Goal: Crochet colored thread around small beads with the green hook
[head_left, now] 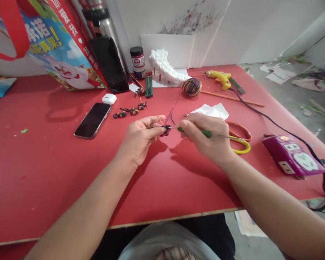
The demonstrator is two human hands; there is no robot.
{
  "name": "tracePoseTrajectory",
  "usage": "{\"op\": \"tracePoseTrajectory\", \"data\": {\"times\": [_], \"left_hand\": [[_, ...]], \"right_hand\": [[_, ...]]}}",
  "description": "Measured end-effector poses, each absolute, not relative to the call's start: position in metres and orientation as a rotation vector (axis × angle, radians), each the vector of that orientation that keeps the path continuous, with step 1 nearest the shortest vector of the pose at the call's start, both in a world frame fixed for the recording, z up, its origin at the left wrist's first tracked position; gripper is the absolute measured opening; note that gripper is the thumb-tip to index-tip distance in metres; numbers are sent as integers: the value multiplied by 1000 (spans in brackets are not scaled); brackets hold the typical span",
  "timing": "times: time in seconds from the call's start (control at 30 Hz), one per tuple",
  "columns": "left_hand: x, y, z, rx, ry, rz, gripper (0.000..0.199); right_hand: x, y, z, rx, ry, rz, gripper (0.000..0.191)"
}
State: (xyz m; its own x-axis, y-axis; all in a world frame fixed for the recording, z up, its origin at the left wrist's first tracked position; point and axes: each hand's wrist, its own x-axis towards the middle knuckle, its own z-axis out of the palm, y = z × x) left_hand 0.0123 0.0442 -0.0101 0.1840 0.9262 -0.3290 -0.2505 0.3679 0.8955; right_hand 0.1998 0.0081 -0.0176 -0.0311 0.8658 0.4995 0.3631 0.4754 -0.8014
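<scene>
My left hand (143, 137) pinches a small dark multicolored crochet piece (166, 130) between thumb and fingers, above the table. In my right hand (209, 133) is a crochet hook (206, 133) with a green grip, its metal tip reaching the crochet piece. Whether the tip is through a stitch I cannot tell. A thin strand of yarn runs from the piece back to a multicolored yarn ball (192, 87). Several finished-looking crochet pieces (134, 111) lie beyond my left hand. Scissors with red and yellow handles (242, 148) lie partly hidden behind my right hand.
On the red table (56, 173) are a smartphone (93, 120), a white earbud case (109, 99), crumpled tissue (212, 111), a yellow glue gun (219, 77) and a purple power strip (293, 156) with a black cord. A colorful bag (67, 54) and a jar (138, 63) stand at the back.
</scene>
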Motion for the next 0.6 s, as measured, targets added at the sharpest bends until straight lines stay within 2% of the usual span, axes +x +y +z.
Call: {"op": "tracePoseTrajectory", "data": {"times": [0.17, 0.3, 0.4, 0.6], "left_hand": [[9, 50, -9, 620, 968, 919, 22], [13, 49, -3, 533, 958, 878, 17], [16, 45, 1, 516, 981, 903, 16], [21, 36, -4, 739, 984, 1193, 37]], "right_hand": [[200, 17, -32, -815, -1904, 338, 10], [198, 21, -42, -687, -2028, 18, 19], [194, 21, -46, -721, -2066, -224, 18], [185, 16, -47, -895, -2081, -479, 15]]}}
